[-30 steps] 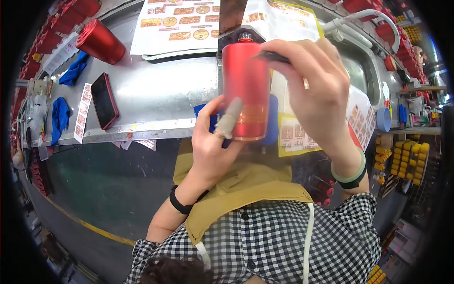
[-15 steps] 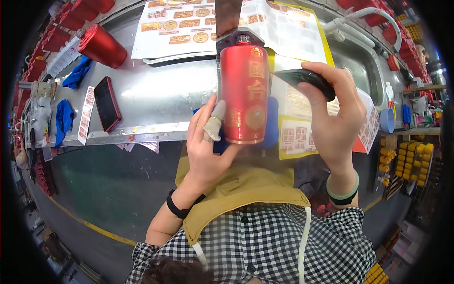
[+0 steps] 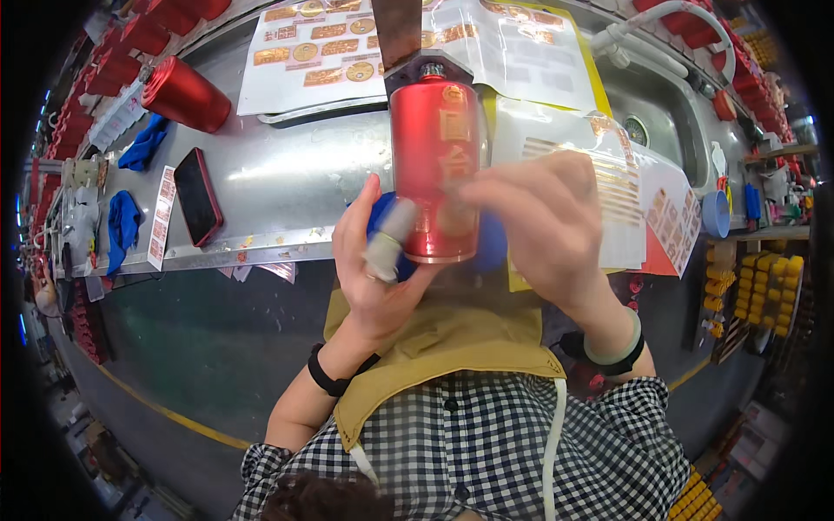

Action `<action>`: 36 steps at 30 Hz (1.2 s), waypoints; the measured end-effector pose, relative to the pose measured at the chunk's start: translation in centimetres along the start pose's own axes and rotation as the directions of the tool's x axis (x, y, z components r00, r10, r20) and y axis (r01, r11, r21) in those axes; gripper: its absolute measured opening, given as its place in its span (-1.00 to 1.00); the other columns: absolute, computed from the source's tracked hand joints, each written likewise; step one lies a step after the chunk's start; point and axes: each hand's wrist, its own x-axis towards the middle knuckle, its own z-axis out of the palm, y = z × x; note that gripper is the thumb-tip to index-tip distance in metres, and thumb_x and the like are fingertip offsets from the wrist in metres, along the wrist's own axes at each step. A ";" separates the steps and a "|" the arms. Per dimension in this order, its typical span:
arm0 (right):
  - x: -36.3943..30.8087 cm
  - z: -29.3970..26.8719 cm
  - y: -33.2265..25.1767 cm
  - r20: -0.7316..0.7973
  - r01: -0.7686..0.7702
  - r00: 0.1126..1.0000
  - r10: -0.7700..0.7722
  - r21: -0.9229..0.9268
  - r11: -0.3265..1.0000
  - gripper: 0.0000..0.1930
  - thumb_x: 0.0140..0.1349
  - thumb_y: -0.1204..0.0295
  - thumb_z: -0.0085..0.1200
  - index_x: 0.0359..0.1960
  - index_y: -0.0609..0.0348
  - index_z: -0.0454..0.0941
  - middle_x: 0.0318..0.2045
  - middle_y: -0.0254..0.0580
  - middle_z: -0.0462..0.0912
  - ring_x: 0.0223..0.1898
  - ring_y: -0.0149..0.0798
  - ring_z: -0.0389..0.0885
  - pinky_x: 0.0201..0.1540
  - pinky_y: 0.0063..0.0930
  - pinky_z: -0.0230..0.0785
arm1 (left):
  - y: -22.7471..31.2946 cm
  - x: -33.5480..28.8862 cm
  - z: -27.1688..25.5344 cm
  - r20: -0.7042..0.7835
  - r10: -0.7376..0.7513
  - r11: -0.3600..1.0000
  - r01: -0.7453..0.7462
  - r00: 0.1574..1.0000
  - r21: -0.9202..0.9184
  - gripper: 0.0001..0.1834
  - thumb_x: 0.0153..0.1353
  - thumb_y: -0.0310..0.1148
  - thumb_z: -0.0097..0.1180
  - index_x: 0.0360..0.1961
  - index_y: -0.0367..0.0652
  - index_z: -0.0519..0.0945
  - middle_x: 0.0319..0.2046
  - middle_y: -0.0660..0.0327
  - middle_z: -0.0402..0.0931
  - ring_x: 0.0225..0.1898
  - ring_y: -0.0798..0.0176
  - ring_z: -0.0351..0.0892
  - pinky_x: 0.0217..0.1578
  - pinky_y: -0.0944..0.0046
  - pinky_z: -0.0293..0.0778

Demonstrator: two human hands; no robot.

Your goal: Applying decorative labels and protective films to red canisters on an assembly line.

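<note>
A red bottle with raised gold characters lies with its neck toward a dark metal bracket and a blue support beneath it. My left hand cradles its lower left side, fingers along the wall and thumb by the base. One finger of that hand wears a whitish cover. Over the bottle's lower right front is my right hand, bent and smeared by motion. Its fingertips are by the gold lettering; anything between them cannot be made out.
Sheets of gold stickers lie behind the bottle, with more label sheets at right. A phone, blue cloths and another red bottle are on the left. A sink with a white tap stands far right.
My right hand has swung left from beside the bottle to its lower front. The black pointed tool it held no longer shows. My left hand stays against the bottle.
</note>
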 end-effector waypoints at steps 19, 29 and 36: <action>-1.7 -0.8 0.2 -0.075 -0.155 0.983 0.169 0.156 0.976 -0.73 0.03 0.65 0.31 -0.20 0.10 0.74 -0.26 -0.33 0.75 -0.32 -0.23 0.58 -0.20 -0.38 0.37 | -1.0 0.7 -1.8 0.356 -0.258 0.860 0.382 0.898 -0.339 -0.08 0.20 -0.36 0.41 0.51 -0.30 0.20 0.53 -0.07 0.06 0.51 -0.06 0.11 0.48 0.01 0.05; -3.2 -2.8 -2.6 0.049 -0.097 0.995 0.088 0.262 0.960 -0.71 -0.04 0.57 0.33 -0.21 0.10 0.72 -0.24 -0.36 0.75 -0.31 -0.36 0.56 -0.16 -0.41 0.38 | -1.4 -0.8 -1.2 0.206 -0.210 0.959 0.242 0.956 -0.147 -0.27 0.00 -0.50 0.50 0.26 -0.32 0.56 0.34 -0.12 0.44 0.24 -0.18 0.51 0.21 -0.03 0.48; -4.6 -1.9 -1.2 -0.125 -0.384 0.817 0.562 0.610 0.693 -0.69 0.39 0.66 0.13 0.14 0.33 0.48 0.11 -0.11 0.56 -0.02 -0.37 0.58 0.08 -0.50 0.44 | -1.5 -1.2 -1.4 0.127 0.178 0.952 -0.203 0.976 0.231 -0.44 -0.09 -0.48 0.56 0.04 -0.16 0.74 0.16 0.01 0.64 0.19 -0.10 0.56 0.17 0.03 0.54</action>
